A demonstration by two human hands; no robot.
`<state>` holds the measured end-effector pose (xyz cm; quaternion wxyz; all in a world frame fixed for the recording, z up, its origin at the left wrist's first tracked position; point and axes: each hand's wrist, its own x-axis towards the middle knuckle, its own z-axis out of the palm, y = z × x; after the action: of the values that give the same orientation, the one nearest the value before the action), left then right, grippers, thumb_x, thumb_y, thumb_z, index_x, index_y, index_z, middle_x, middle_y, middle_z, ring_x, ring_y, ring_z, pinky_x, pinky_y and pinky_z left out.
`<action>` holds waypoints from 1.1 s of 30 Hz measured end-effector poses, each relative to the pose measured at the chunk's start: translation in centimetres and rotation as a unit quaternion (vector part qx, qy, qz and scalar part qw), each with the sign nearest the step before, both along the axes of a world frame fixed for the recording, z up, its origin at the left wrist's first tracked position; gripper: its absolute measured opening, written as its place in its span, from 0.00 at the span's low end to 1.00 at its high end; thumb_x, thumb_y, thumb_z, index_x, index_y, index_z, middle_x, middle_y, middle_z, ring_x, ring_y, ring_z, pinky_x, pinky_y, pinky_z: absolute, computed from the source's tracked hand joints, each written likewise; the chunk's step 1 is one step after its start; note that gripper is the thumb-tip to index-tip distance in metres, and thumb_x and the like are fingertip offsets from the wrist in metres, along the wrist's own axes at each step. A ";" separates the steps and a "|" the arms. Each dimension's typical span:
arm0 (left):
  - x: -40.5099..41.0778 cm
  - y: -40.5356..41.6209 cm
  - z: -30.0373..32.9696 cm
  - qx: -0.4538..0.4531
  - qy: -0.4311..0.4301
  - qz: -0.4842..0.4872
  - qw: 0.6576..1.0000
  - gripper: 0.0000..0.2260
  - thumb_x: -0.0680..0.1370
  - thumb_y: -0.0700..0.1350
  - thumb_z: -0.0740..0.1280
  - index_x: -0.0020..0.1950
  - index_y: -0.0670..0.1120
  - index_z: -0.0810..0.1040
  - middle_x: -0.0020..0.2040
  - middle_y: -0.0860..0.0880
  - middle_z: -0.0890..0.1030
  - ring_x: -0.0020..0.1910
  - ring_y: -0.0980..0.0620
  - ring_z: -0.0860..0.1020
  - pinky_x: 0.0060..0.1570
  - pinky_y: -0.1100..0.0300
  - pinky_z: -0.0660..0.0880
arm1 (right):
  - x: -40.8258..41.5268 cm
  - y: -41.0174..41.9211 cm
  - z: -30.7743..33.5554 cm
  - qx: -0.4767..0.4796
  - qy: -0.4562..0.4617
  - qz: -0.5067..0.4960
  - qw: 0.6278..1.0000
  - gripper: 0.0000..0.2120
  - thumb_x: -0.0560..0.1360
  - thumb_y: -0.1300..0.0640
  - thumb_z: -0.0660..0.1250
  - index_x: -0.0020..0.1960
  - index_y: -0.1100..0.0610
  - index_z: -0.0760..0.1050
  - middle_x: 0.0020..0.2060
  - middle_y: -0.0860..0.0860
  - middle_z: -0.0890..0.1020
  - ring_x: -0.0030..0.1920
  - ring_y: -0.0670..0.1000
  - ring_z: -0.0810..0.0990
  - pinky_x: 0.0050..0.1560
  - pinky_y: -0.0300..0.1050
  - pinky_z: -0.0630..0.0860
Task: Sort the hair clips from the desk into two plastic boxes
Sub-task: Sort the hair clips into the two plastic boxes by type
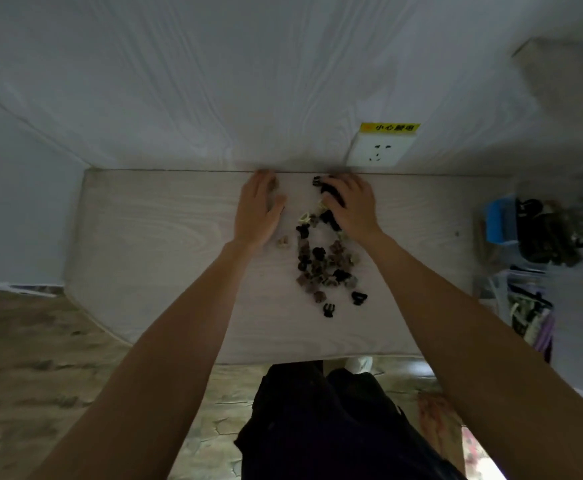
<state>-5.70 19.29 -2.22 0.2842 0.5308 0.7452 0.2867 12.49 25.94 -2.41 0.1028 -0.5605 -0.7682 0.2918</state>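
Note:
A pile of small hair clips, black, brown and cream, lies scattered down the middle of the pale wooden desk. My left hand lies flat on the desk near the wall, fingers straight, with a brownish clip at its fingertips. My right hand rests over the far end of the pile with its fingers bent onto several black clips; whether it grips them is hidden. One clip lies apart beside my left wrist.
A clear plastic box with dark items and a blue part stands at the desk's right end, another clear container in front of it. A wall socket sits just behind my right hand. The wall bounds the desk's far edge.

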 end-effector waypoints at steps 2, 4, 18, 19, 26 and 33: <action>0.8 0.3 0.0 0.003 0.008 -0.042 0.999 0.20 0.80 0.47 0.58 0.72 0.44 0.65 0.73 0.46 0.65 0.73 0.48 0.59 0.73 0.52 0.56 | 0.1 -0.8 0.3 -0.007 0.013 0.050 0.999 0.23 0.75 0.42 0.51 0.64 0.49 0.73 0.67 0.51 0.74 0.69 0.56 0.66 0.73 0.49 0.55; 2.2 -0.1 -0.1 -0.003 0.007 -0.090 0.996 0.19 0.81 0.49 0.56 0.71 0.44 0.66 0.72 0.46 0.67 0.73 0.49 0.59 0.73 0.51 0.57 | 0.3 -2.0 1.0 -0.034 0.044 0.089 0.995 0.18 0.79 0.48 0.58 0.66 0.52 0.71 0.69 0.53 0.70 0.72 0.56 0.62 0.73 0.45 0.50; 5.4 -12.5 5.0 -0.028 -0.014 -0.012 0.999 0.26 0.73 0.46 0.70 0.69 0.46 0.66 0.62 0.44 0.70 0.53 0.51 0.73 0.47 0.58 0.73 | 11.5 -14.1 6.0 -0.186 0.012 -0.010 0.982 0.43 0.68 0.50 0.74 0.74 0.46 0.51 0.68 0.51 0.62 0.52 0.48 0.73 0.49 0.43 0.72; 6.0 -13.4 4.8 -0.072 -0.005 -0.029 0.997 0.29 0.72 0.45 0.71 0.70 0.47 0.64 0.64 0.44 0.68 0.54 0.50 0.74 0.45 0.59 0.72 | 11.0 -14.9 5.6 -0.180 0.015 -0.002 0.983 0.45 0.67 0.50 0.75 0.74 0.45 0.50 0.68 0.52 0.62 0.52 0.49 0.73 0.49 0.44 0.73; 10.2 -13.7 3.2 -0.110 -0.005 -0.030 0.993 0.37 0.70 0.47 0.74 0.73 0.45 0.58 0.63 0.41 0.66 0.53 0.42 0.75 0.48 0.59 0.71 | 5.0 -16.0 3.5 -0.084 -0.052 0.047 0.994 0.40 0.68 0.48 0.73 0.73 0.49 0.54 0.64 0.58 0.65 0.58 0.60 0.73 0.51 0.55 0.77; 9.9 -13.0 3.1 -0.112 -0.031 0.009 0.993 0.25 0.71 0.43 0.71 0.65 0.45 0.66 0.57 0.42 0.70 0.49 0.42 0.78 0.52 0.47 0.76 | 4.1 -14.7 3.7 -0.076 -0.018 0.017 0.997 0.28 0.69 0.53 0.72 0.64 0.59 0.64 0.61 0.60 0.67 0.52 0.60 0.76 0.49 0.53 0.75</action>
<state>4.22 6.27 0.89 0.3625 0.4799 0.7681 0.2199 16.59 11.19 1.31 0.0416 -0.5589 -0.7548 0.3410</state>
